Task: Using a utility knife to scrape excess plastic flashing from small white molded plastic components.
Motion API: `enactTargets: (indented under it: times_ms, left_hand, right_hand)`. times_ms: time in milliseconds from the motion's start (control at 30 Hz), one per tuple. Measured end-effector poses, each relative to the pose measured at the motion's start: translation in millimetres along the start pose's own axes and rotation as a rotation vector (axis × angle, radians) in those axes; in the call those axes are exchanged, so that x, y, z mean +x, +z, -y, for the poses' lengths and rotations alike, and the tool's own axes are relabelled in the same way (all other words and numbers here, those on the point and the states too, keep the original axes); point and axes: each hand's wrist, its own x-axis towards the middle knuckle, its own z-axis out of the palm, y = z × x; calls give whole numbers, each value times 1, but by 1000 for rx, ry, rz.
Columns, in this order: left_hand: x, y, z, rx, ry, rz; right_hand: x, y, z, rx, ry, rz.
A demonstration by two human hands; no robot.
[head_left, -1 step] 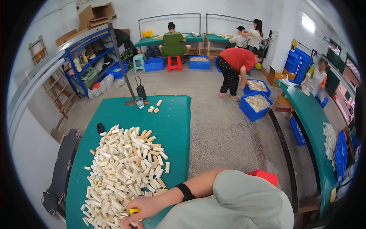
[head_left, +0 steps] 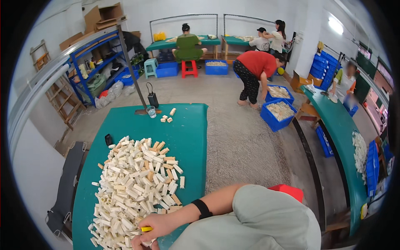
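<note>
Head view: right hand (head_left: 156, 228) curled around yellow tool (head_left: 146, 228) amid large heap of pale blocks (head_left: 133, 183), mostly unsorted; left hand unseen.

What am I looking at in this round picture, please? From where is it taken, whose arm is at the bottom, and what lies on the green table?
The picture comes from a wide fisheye camera worn on a person's head, so straight edges bend. The arm at the bottom is that person's own. One hand rests in a large pile of small pale blocks on the green table and holds a small yellow tool. Which hand it is, I cannot tell. Behind, other people work at tables and blue crates.
</note>
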Motion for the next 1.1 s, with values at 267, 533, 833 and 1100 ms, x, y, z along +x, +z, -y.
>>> enactTargets:
  times_ms: [267, 533, 833, 1100]
  left_hand:
    - [6, 10, 8, -180, 120, -141]
    - [-3, 14, 0, -183, 66, -170]
    - [18, 24, -39, 265, 101, -358]
    - [-7, 1, -55, -198, 167, -471]
  right_hand:
    - [3, 5, -4, 15, -24, -2]
    - [-2, 2, -5, 83, -32, 41]
    - [4, -12, 17, 32, 16, 80]
    - [17, -2, 41, -15, -169, 205]
